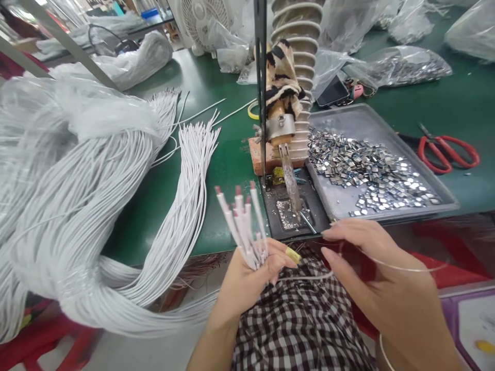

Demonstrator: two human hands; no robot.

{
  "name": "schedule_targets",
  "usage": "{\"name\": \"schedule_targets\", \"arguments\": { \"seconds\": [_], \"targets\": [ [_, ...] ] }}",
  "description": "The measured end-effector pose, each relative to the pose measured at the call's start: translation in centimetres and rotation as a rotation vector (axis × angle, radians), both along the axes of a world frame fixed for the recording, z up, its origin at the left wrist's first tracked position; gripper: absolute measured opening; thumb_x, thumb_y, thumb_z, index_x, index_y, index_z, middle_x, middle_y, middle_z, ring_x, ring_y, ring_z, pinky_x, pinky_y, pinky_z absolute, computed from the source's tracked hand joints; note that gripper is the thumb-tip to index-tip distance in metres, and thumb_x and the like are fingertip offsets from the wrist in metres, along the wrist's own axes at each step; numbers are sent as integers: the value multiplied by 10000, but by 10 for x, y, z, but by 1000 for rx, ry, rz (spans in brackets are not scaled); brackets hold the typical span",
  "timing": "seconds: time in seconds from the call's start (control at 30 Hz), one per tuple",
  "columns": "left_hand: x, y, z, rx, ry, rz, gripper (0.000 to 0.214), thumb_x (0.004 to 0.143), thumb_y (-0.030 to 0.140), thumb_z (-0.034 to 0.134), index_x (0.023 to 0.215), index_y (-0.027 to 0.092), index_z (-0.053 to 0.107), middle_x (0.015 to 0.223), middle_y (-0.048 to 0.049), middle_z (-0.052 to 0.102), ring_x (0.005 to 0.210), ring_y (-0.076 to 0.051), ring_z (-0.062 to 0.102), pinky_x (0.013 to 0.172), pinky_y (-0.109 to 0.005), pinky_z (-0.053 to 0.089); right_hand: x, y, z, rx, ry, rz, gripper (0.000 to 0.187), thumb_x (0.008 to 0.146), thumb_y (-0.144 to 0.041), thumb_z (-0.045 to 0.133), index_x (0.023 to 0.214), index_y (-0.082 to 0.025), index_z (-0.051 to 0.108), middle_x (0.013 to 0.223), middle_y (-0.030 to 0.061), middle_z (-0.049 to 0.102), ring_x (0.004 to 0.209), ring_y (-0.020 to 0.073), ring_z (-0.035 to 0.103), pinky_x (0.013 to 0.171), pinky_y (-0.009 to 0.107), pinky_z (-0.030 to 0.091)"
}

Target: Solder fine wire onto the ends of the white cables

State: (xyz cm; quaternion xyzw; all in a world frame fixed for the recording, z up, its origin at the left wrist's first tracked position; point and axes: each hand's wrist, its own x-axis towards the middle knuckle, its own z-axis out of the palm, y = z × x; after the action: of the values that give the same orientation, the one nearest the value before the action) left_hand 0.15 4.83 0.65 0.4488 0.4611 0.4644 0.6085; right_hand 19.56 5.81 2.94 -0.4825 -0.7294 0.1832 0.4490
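My left hand [247, 278] is closed around a fan of several short white cable ends [242, 221] with reddish tips pointing up. My right hand [382, 278] sits just to the right of it, fingers pinched on a thin white wire [309, 276] that runs from the left hand and loops off to the right. Both hands hover over a checked cloth on my lap [301, 319], right before the table edge. A soldering iron [288, 178] on a stand points down at a small black plate directly ahead.
A big bundle of white cables [77, 206] fills the left of the green table. A grey tray [448, 198] with several small metal shells lies at right, red-handled scissors [448, 152] beyond it. Plastic bags, a fan and a phone sit at the back.
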Motion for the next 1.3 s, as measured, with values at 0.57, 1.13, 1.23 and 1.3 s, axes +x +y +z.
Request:
{"name": "schedule_targets", "arguments": {
  "seconds": [0.57,1.13,1.23,1.3],
  "targets": [
    [12,-17,4,96,-15,-62,396,927,482,631,741,152,749,571,5,554,506,-109,508,530,-232,401,-18,-9,7,-98,266,314,147,864,-46,639,880,-190,666,699,-22,670,658,89,601,598,191,503],
    [5,-20,2,176,71,-50,258,956,374,633,785,185,675,691,26,529,613,-105,442,583,-246,338,-15,-10,9,-370,364,289,186,884,-93,613,817,-223,728,701,-34,715,608,74,634,577,158,509],
    [3,-20,1,157,76,-34,223,972,349,612,824,194,676,704,34,503,560,-87,389,538,-242,312,-16,-10,9,-314,334,281,178,876,-78,623,887,-217,735,756,-24,745,657,79,664,627,159,526],
    [2,-20,1,157,75,-27,208,974,341,609,841,196,676,718,32,510,541,-82,376,523,-244,306,-17,-10,9,-317,346,278,194,865,-65,621,889,-216,741,759,-24,750,654,77,664,623,155,520]
  ]
}}
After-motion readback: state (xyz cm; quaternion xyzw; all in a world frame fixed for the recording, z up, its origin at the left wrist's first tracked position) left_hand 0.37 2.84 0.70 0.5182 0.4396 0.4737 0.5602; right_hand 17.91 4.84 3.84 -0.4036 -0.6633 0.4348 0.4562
